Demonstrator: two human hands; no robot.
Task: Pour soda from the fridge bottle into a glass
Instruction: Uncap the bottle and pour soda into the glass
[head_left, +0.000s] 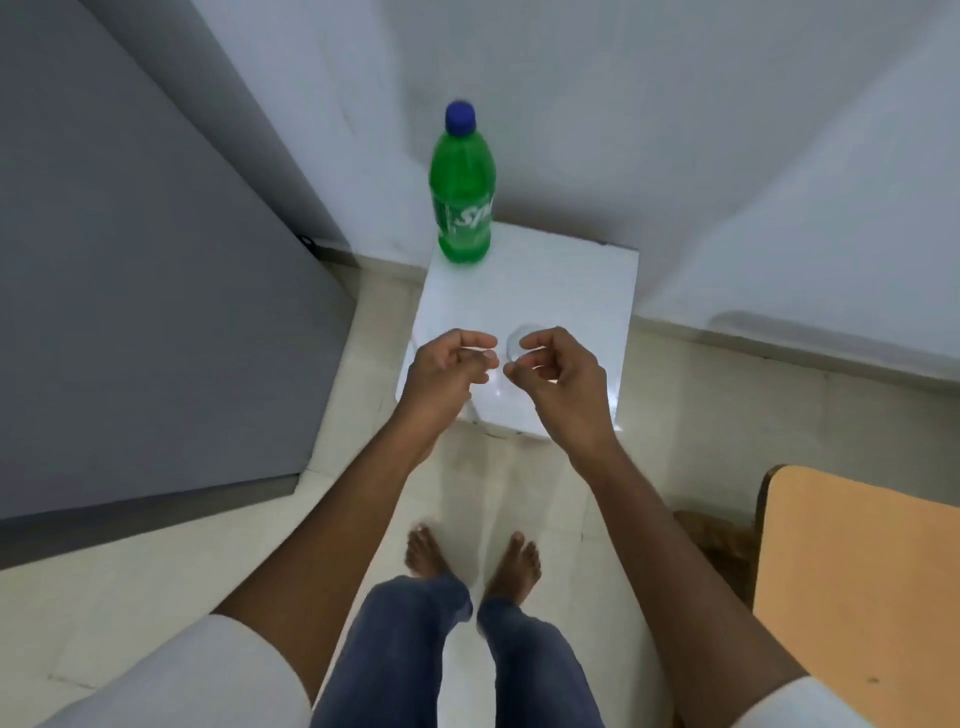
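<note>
A green soda bottle (461, 192) with a blue cap stands upright at the far left corner of a small white table (571, 291). A clear glass (519, 340) stands nearer me on the table, faint and partly hidden by my right hand. My left hand (447, 369) hovers just left of the glass with its fingers loosely curled and nothing in it. My right hand (558, 371) curls around the near right side of the glass; whether it touches the glass is unclear.
A grey fridge door (130, 286) fills the left side. White walls meet behind the table. A tan chair or tabletop (857, 582) stands at the lower right. My bare feet (472, 561) are on the pale tiled floor before the table.
</note>
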